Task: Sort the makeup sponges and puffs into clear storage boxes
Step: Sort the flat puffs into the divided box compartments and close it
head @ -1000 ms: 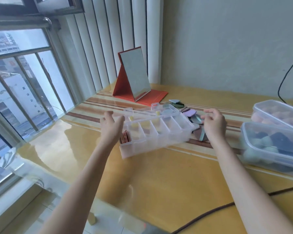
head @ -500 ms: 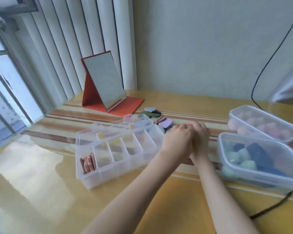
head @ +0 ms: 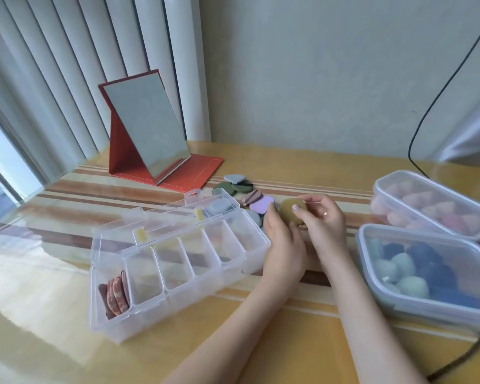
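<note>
A clear divided storage box (head: 178, 261) lies open on the table, with brown-red puffs (head: 115, 293) in its leftmost compartment and a grey puff (head: 219, 207) at its far end. Both hands hold a mustard-yellow round puff (head: 290, 212) just right of the box: my right hand (head: 323, 220) pinches it, and my left hand (head: 284, 245) grips its lower left edge. Behind them lies a loose pile of puffs, with green ones (head: 230, 187), a lilac one (head: 261, 204) and a grey-blue one (head: 234, 178).
Two lidded clear boxes stand at the right: the far one (head: 430, 203) holds pink sponges, the near one (head: 427, 273) holds mint and dark blue sponges. A red folding mirror (head: 150, 134) stands at the back left. A black cable (head: 416, 128) hangs at the right wall.
The view has swung right and closer. My left hand left the divided box's left end and joined the right hand at the pile; together they now hold up the mustard-yellow puff.
</note>
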